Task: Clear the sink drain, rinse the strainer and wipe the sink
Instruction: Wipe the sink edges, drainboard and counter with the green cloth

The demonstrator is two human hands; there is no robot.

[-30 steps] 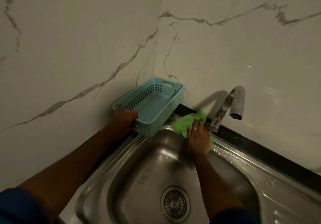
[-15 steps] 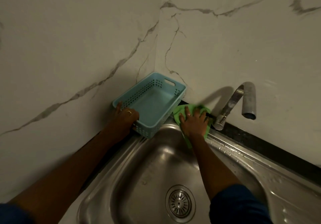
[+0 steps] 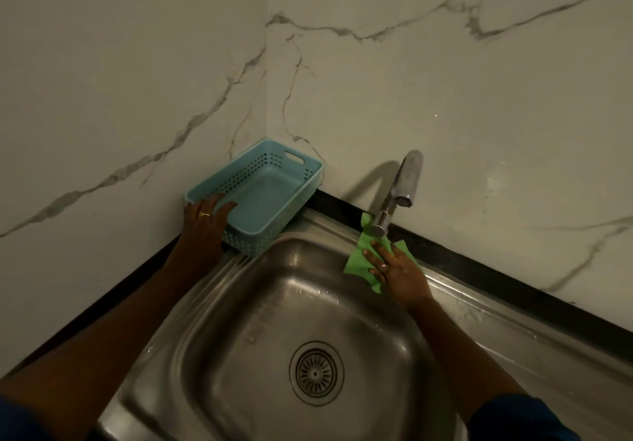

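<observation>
So right hand [image 3: 397,271] lies flat, fingers spread, pressing a green cloth [image 3: 359,262] onto the back rim of the steel sink [image 3: 219,303], just below the base of the tap [image 3: 400,190]; not gripping, palm down on the cloth. One end of the cloth runs up behind the tap base. Left hand [image 3: 205,225] rests open on the near-left corner of a light blue perforated basket [image 3: 263,194], fingers over its rim and reaching inside, a ring on one finger. Basket sits on the sink ledge in the wall corner, touching the marble-look wall [image 3: 137,81], nothing visible inside it. Strainer [image 3: 315,373] sits seated in the drain at the basin bottom, well apart from both hands. Water droplets on the basin and rim. Dark blue sleeves at the bottom edges
</observation>
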